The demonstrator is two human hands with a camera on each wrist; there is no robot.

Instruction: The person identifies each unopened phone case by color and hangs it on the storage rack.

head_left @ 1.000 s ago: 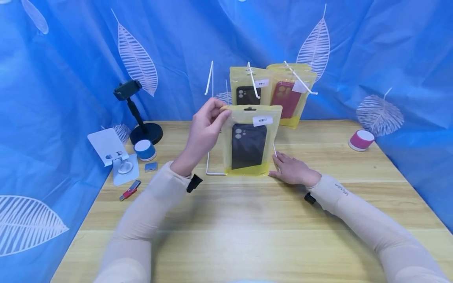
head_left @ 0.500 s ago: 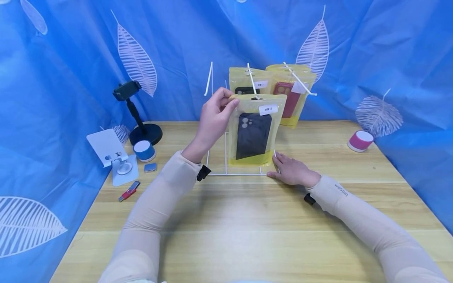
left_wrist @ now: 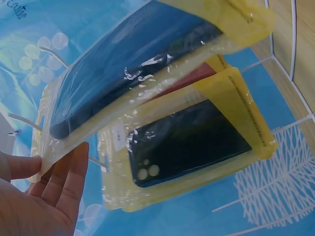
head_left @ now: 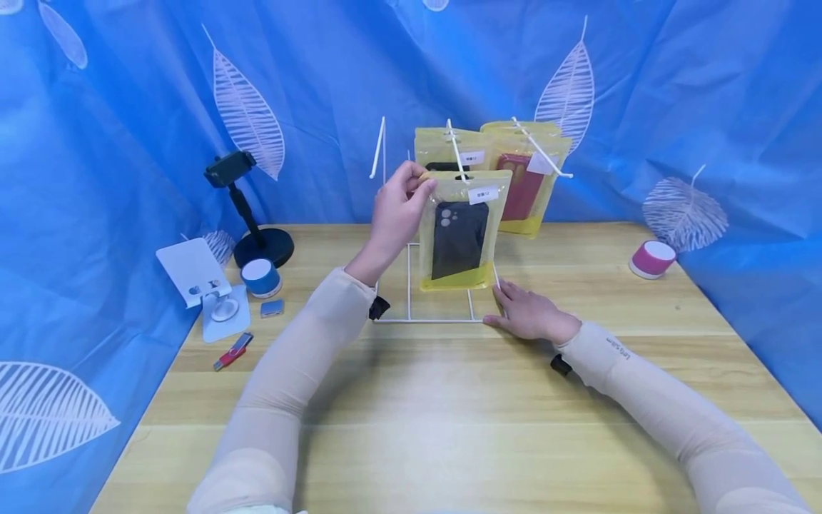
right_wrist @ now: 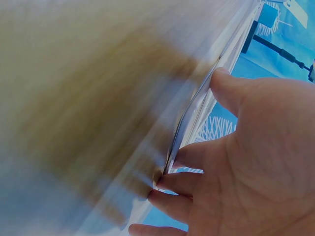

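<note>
Lifted higher and farther back since earlier, yellow pouch (head_left: 464, 230) now at 12 o'clock, pinched by left hand (head_left: 397, 208); right hand (head_left: 528, 312) flat, fingers relaxed, pressing white rack (head_left: 424, 319) base at 3 o'clock.

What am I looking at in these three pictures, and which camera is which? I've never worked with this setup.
No machine here: a person works with two bare hands. The wide picture comes from a camera on their head; the other two come from cameras on each wrist. The left hand pinches the top of a yellow pouch with a dark phone case, up by a white wire rack where two more pouches hang. The right hand rests on the rack's base. On the wooden table lie a blue speaker, a pink speaker, two phone stands and a red USB stick.
</note>
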